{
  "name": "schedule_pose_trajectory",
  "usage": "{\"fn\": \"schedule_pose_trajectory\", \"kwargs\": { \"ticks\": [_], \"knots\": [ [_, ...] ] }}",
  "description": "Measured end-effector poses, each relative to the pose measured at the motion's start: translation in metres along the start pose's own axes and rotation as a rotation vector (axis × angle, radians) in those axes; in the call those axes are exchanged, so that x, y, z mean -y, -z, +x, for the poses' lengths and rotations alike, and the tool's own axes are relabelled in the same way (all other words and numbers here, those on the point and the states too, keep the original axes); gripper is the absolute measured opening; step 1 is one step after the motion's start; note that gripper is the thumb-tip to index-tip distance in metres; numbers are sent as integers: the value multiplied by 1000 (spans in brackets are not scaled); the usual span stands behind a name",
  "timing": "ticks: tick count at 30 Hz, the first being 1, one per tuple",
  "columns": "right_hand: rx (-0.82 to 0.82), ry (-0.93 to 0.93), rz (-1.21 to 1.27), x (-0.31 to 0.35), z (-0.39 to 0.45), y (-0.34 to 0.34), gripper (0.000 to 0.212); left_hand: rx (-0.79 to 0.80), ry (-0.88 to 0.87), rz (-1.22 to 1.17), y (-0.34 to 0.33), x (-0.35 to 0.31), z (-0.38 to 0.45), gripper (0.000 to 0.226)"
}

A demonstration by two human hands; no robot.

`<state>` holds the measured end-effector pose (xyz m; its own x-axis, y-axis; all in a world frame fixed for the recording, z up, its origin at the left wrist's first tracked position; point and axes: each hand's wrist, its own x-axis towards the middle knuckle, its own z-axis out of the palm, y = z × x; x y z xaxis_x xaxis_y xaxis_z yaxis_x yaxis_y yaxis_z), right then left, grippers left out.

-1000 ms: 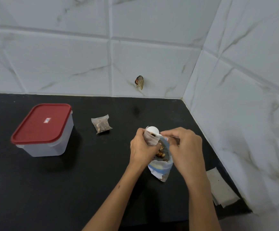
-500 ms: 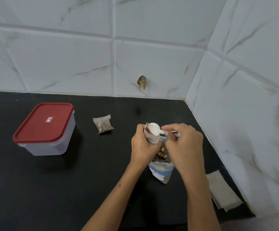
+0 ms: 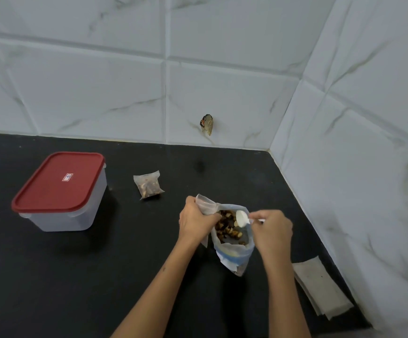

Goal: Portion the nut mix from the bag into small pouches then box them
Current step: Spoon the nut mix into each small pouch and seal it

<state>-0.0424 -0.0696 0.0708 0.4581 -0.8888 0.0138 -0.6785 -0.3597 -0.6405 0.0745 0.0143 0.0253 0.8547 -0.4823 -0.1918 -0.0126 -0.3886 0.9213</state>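
Toward the left edge of the black bench (image 3: 51, 276) stands a clear rectangular plastic box with a red snap-on lid (image 3: 59, 191), the lid shut on it; to its right, nearer the back edge and apart from the box, lies a small clear filled pouch of brown nut mix (image 3: 148, 184), flat on the bench. Further right, in the middle of the bench, the left hand (image 3: 195, 220) is closed in a fist around a small clear empty-looking pouch (image 3: 205, 204), whose open top pokes up above the knuckles; the same hand presses against the left rim of a large clear plastic bag with a blue band (image 3: 233, 252), which stands open-mouthed on the bench with the brown and tan nut mix (image 3: 228, 228) showing inside. Just beside it the right hand (image 3: 271, 232) pinches the handle of a small white plastic spoon (image 3: 242, 218) between thumb and fingertips, the bowl held over the nut mix at the bag's mouth; whether the bowl carries any nuts I cannot tell. Near the front right corner of the bench, against the white marbled wall tiles (image 3: 368, 167), lies a stack of flat pale empty pouches (image 3: 320, 289); on the back wall hangs a small brown hook-like object (image 3: 207, 124).
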Motion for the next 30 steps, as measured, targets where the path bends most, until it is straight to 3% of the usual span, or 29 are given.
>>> {"fn": "schedule_pose_trajectory", "kwargs": {
  "ticks": [7,15,20,30],
  "knots": [
    [-9,-39,-75,-9,5,-34,27,169,294,-117,-7,14,10,54],
    [150,-26,36,-12,12,-37,19,160,374,-422,-11,12,7,16],
    [218,-263,157,-19,21,-33,11,158,395,-469,-11,14,6,22],
    [231,-629,766,-30,21,-29,14,203,319,-422,-11,11,3,32]
  ]
}}
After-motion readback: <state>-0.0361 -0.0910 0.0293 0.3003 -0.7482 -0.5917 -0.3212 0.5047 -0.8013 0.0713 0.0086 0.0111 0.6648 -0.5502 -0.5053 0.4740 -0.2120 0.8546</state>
